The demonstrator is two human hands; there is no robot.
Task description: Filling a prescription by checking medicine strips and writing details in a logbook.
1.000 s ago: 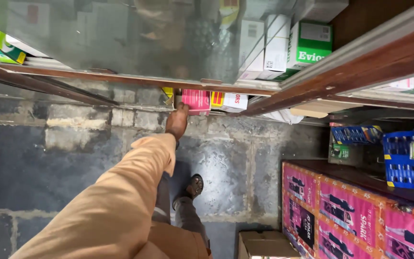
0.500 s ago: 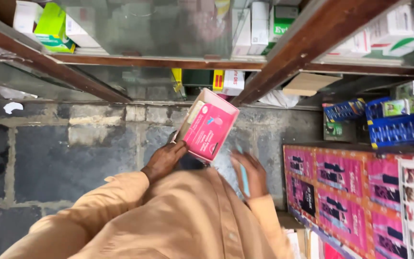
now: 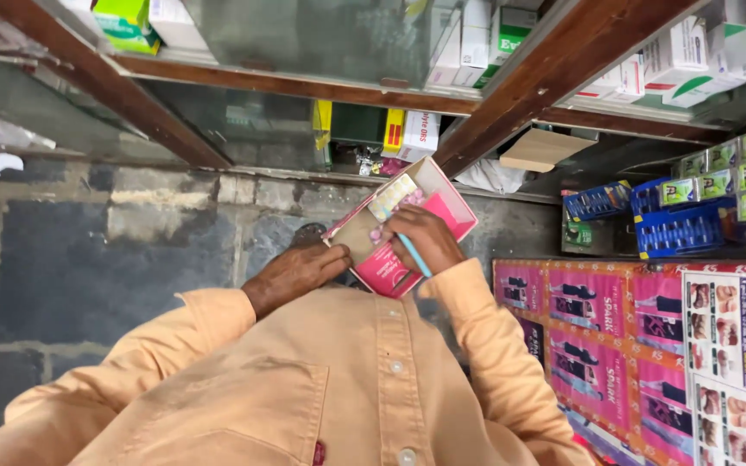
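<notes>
A pink cardboard box (image 3: pixel 451 205) is open in front of my chest, its lid flap folded toward me. My left hand (image 3: pixel 293 273) grips the box's lower left side. My right hand (image 3: pixel 418 239) reaches into the box with fingers on small pale tablet strips (image 3: pixel 393 195), and a light blue pen (image 3: pixel 412 255) is tucked between its fingers. Both arms wear orange sleeves.
A wooden-framed glass cabinet (image 3: pixel 321 86) holds white, green and yellow boxes above. Pink printed cartons (image 3: pixel 589 319) are stacked at the right, with blue crates (image 3: pixel 675 229) of green packets behind them. Grey stone floor (image 3: pixel 71 259) lies to the left.
The pink box was pulled from the low shelf, lifted closed in my left hand, and now stands open. My right hand, with the pen, has moved into it.
</notes>
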